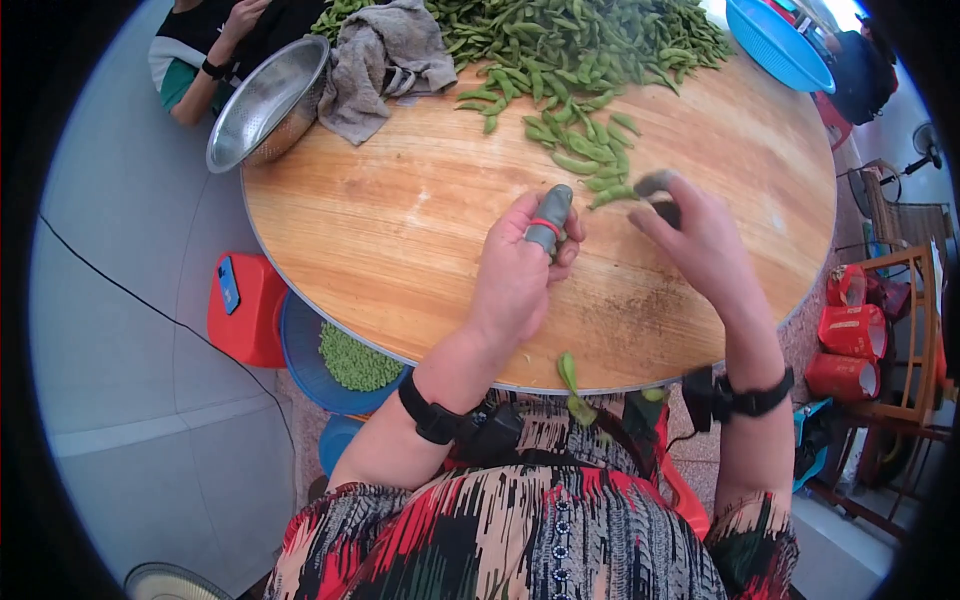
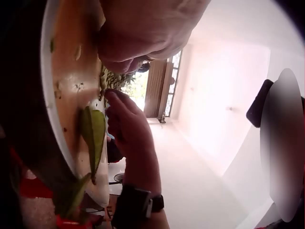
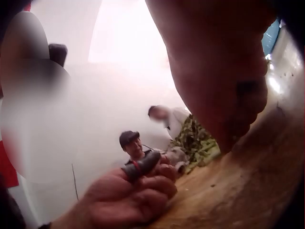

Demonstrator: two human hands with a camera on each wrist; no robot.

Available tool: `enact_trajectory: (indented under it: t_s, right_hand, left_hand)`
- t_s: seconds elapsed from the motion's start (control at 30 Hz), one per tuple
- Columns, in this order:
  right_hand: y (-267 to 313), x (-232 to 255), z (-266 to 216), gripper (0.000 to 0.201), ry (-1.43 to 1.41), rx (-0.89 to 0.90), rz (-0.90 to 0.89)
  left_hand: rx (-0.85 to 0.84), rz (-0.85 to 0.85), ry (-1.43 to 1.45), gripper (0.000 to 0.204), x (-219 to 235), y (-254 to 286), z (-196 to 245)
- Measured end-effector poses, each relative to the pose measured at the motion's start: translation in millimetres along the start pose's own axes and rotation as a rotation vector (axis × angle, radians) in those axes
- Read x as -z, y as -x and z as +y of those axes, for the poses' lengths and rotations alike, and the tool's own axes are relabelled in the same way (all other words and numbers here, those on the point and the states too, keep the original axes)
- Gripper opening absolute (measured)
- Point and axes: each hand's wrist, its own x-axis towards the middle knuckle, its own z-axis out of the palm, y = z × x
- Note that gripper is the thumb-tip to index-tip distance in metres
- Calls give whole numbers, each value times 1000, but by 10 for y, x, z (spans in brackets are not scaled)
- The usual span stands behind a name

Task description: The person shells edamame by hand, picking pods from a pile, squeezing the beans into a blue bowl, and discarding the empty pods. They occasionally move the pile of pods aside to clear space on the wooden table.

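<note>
Above the wooden table, the left hand point(image 1: 522, 262) has curled fingers and a thumb in a grey cover point(image 1: 551, 218) with a red band. A small greenish bit shows under that thumb; what it is I cannot tell. The right hand point(image 1: 703, 240) is at the near end of a line of green pods point(image 1: 590, 150), thumb and forefinger apart beside the end of one pod point(image 1: 612, 196). Whether they touch it is unclear. In the right wrist view the left hand point(image 3: 136, 193) shows its curled fingers; the right hand point(image 3: 214, 62) is dark and close.
A large pod heap point(image 1: 590, 40) covers the table's far side. Left of it are a grey cloth point(image 1: 385, 60) and metal colander point(image 1: 265, 105); a blue basket point(image 1: 780, 45) is at far right. Shelled beans point(image 1: 355, 362) fill a blue basin below the table's left edge. Another person sits at upper left.
</note>
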Motion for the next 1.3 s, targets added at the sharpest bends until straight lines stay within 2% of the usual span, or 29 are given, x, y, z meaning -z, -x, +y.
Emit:
enact_trajectory:
  t_s: [0.03, 0.1, 0.13, 0.2, 0.23, 0.3, 0.33, 0.4, 0.43, 0.5, 0.53, 0.6, 0.73, 0.9, 1.03, 1.13, 1.2, 1.23, 1.27, 1.3]
  right_hand:
    - [-61, -49, 40, 25, -1, -3, 6]
    - [-113, -125, 95, 21, 343, 72, -35]
    - [-97, -140, 131, 21, 345, 72, -36]
    - [-69, -134, 148, 20, 345, 248, 45]
    - [-58, -85, 102, 20, 350, 259, 48]
    - [84, 24, -37, 18, -599, -394, -351]
    - [149, 39, -71, 18, -599, -388, -350]
    - [275, 55, -125, 17, -1191, -472, -553]
    - [313, 42, -158, 17, -1195, -471, -552]
    - [375, -11, -261, 20, -1044, -476, -476]
    - [410, -15, -326, 23, -959, -435, -438]
    - [469, -45, -380, 24, -1000, -405, -436]
    - [496, -52, -339, 24, -1084, -390, -468]
    - [514, -83, -342, 23, -1151, -420, -425]
    - [486, -140, -328, 18, -1141, -439, -401]
    - [496, -173, -326, 14, -1179, -450, -363]
    - [495, -133, -416, 15, -1164, -473, -349]
    - [492, -110, -447, 15, -1148, -494, -334]
    - [491, -99, -439, 15, -1150, -494, -337]
    - [493, -78, -419, 15, -1312, -543, -384]
  left_hand:
    - [3, -5, -4, 5, -6, -4, 4]
    - [4, 2, -21, 10, -11, -3, 7]
    - [5, 2, -19, 10, -20, -1, 5]
    - [41, -11, -114, 19, -49, 7, 13]
    - [29, -13, -112, 19, -59, -4, 40]
    - [167, -97, 76, 25, -52, 28, 72]
    - [161, -98, 74, 25, -49, 34, 72]
    - [302, -358, 247, 24, -37, 35, 55]
    - [304, -356, 243, 24, -25, 34, 41]
    - [155, -272, 191, 14, -6, 47, 8]
    - [154, -269, 186, 14, -13, 41, 6]
    - [-3, -58, 8, 7, -31, 38, 2]
    - [-82, -101, -61, 6, -23, 57, 19]
    - [-190, 23, -251, 10, -119, 73, 43]
    - [-144, -12, -326, 7, -85, 63, 33]
    - [-207, -11, -434, 7, -73, 61, -9]
    - [-152, -102, -252, 8, -116, 100, 13]
    - [-152, -101, -253, 8, -105, 102, 15]
    - [-34, -161, -84, 8, -80, 103, 22]
    - [85, -219, 86, 9, -64, 101, 25]
